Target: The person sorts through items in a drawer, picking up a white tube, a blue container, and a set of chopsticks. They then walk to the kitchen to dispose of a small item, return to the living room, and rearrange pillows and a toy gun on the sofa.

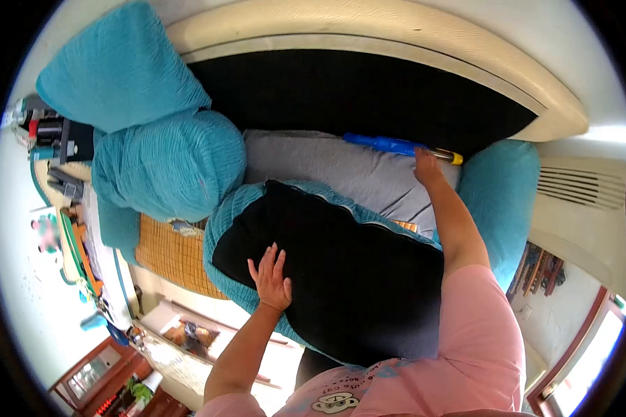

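Note:
My left hand (271,279) lies flat with fingers spread on the black underside of a large teal-edged cushion (348,278), which leans toward my body. At the back of the sofa seat, my right hand (426,167) has its fingers closed at a long blue stick-like object (386,144) with a clear section and a yellow end. That object rests along the rear edge of the grey seat cover (292,160), against the black backrest (368,97). The cushion's zipper edge runs across its far side.
Teal cushions (118,69) are piled at the left, and a teal armrest (501,201) stands at the right. A woven bamboo mat (167,254) shows at the left. Shelves with items, a low table (170,316) and a doorway lie beyond.

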